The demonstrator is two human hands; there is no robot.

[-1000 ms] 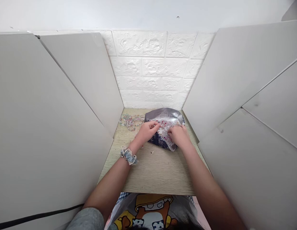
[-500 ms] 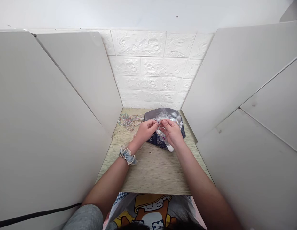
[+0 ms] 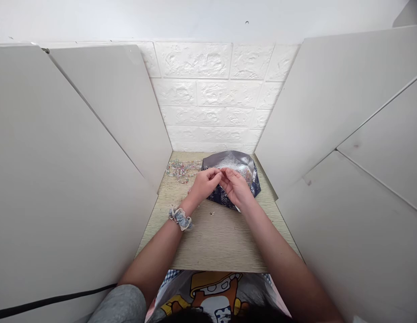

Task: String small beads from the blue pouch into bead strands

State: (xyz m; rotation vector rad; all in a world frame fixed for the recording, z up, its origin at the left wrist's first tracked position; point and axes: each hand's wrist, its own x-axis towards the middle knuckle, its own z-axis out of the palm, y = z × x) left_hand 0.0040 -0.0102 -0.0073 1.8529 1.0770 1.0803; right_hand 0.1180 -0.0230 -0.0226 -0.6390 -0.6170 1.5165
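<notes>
1. My left hand [image 3: 203, 185] and my right hand [image 3: 236, 188] sit close together over a crinkled navy-and-silver foil pouch [image 3: 232, 163], which lies near the back of the table, against the right-hand panel.
2. My fingertips [image 3: 222, 171] curl inward, and those of my two hands meet just above the pouch's silvery opening. Each hand looks pinched together, but whatever lies between the fingers is too small to make out, so I cannot tell whether they are clamped on anything.
3. A tangled heap of multicoloured bead strands [image 3: 183, 171] lies on the table to the left of the pouch, just beside it and near my left hand.
4. One tiny gold-coloured bead [image 3: 212, 213] sits alone on the table, in front of the pouch and between my wrists.
5. A blue-grey fabric scrunchie [image 3: 180, 218] circles my left wrist.
6. Everything rests on a pale oak-grain laminate tabletop [image 3: 221, 244], walled in by tall off-white panels [image 3: 107, 134] on both sides and a white embossed-brick wall [image 3: 208, 98] at the back.
</notes>
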